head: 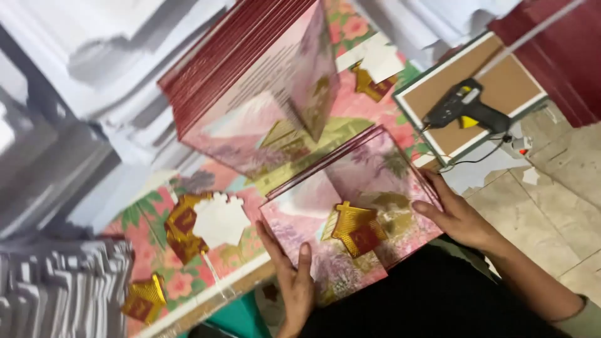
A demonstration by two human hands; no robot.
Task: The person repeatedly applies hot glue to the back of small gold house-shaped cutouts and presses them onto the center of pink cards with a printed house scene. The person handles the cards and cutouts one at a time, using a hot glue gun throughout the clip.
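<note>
Because the open pop-up card [350, 213] is made of thin printed board folded down the middle, it will likely feel light and fairly stiff, yet easy to crease or tear at the fold. A small gold and red paper house [354, 228] stands up from its centre crease and looks fragile, so the safest hold is at the outer edges, away from that raised piece. The card lies at the near edge of the surface [188, 275], which is covered in a pink flowered cloth, and it partly overhangs onto the person's dark lap.

The left hand [291, 281] rests on the card's near left corner, fingers extended and close together, thumb lying flat on the pink page; it presses rather than grips. The right hand [457, 216] holds the card's right edge, fingers curled loosely round it and thumb on top, in a light pinch.

Behind the card, toward the far side of the surface, a thick stack of similar cards [250, 81] with dark red edges leans open. Loose gold house cut-outs [184, 228] lie at the left edge, beside a white cloud-shaped piece [219, 219]. At the far right, a black glue gun [466, 106] sits on a brown board [501, 81]. White paper stacks [94, 62] fill the background.
</note>
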